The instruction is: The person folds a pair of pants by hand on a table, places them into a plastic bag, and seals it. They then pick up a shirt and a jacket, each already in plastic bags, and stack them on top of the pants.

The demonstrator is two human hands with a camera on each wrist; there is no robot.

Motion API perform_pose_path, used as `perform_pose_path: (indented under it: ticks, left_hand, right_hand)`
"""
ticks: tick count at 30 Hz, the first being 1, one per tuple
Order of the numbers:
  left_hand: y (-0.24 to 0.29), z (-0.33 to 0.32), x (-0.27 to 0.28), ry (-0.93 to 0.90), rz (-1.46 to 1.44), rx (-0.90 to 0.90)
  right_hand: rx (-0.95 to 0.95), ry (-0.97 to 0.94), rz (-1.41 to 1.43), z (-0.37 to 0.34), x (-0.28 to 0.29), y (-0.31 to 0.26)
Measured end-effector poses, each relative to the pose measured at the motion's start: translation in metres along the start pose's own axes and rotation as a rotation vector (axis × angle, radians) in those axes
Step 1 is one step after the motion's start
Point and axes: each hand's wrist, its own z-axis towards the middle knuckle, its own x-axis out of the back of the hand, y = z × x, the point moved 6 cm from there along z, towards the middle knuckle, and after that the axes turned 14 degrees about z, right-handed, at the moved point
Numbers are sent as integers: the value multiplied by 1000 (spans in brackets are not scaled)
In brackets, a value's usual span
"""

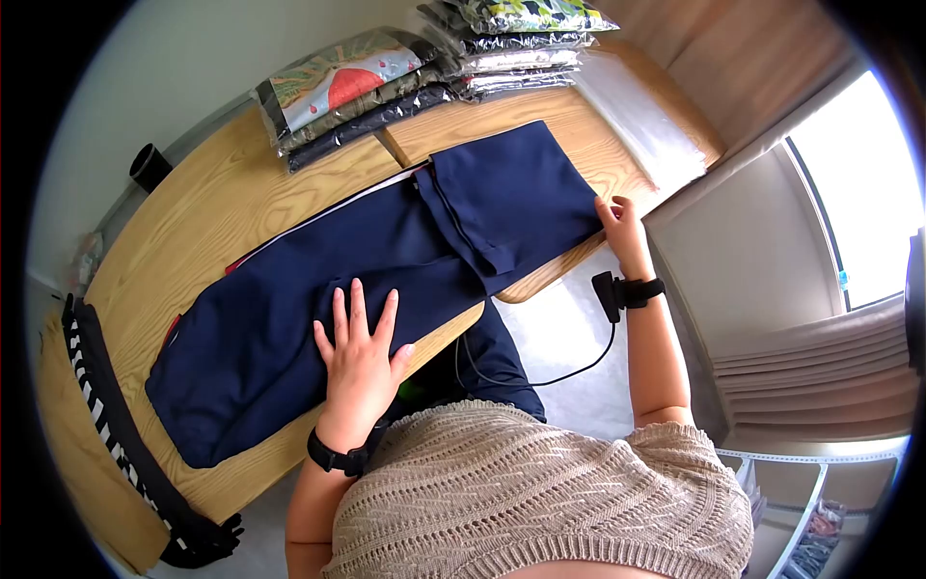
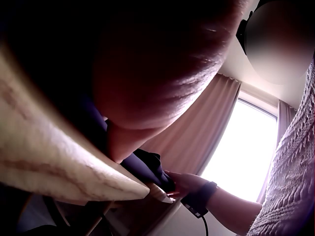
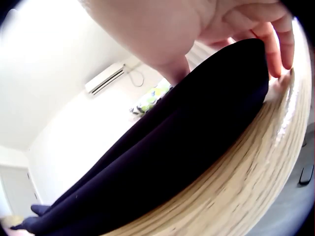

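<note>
A navy garment (image 1: pixel 280 280) lies folded on the wooden table, a white and red stripe along its far edge. Its right end forms a thick folded-over panel (image 1: pixel 516 198). My left hand (image 1: pixel 358 367) rests palm down on the near middle of the cloth, fingers spread. At the panel's right corner my right hand (image 1: pixel 625 234) touches the edge. In the right wrist view, the thumb is behind the navy fold (image 3: pixel 182 142) and the fingers (image 3: pixel 275 49) reach past its end. The left wrist view shows mostly the underside of the left hand (image 2: pixel 157 73), with its fingers hidden.
Bagged folded clothes (image 1: pixel 352 96) are stacked at the table's back, beside a taller stack (image 1: pixel 521 48). Clear plastic bags (image 1: pixel 646 125) lie at the back right. A black-and-white striped item (image 1: pixel 106 415) hangs over the left end. A cable (image 1: pixel 569 374) runs from the right wrist camera.
</note>
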Motion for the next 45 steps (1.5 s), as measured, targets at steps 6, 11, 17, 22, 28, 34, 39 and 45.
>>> perform_pose_path:
  ticks: [6, 11, 17, 22, 28, 34, 39, 45]
  left_hand:
    - [1, 3, 1, -43, 3, 18]
    - [16, 9, 0, -43, 15, -11]
    - [17, 10, 0, -48, 12, 5]
    - [17, 10, -1, -37, 9, 6]
    - [14, 9, -2, -21, 9, 21]
    - [12, 7, -5, 27, 11, 23]
    - [12, 5, -4, 84, -33, 28]
    - [9, -1, -37, 271, -11, -11]
  right_hand:
    - [-298, -179, 493, 6, 6, 7]
    - [-447, -135, 890, 35, 4, 40]
    - [-626, -829, 1758, -18, -52, 53]
    - [-744, -300, 1572, -89, -90, -51]
    - [-683, -246, 1628, -91, -105, -46]
    - [-162, -290, 1185, -93, -93, -71]
    - [479, -470, 4, -143, -108, -136]
    - [1036, -795, -327, -228, -164, -187]
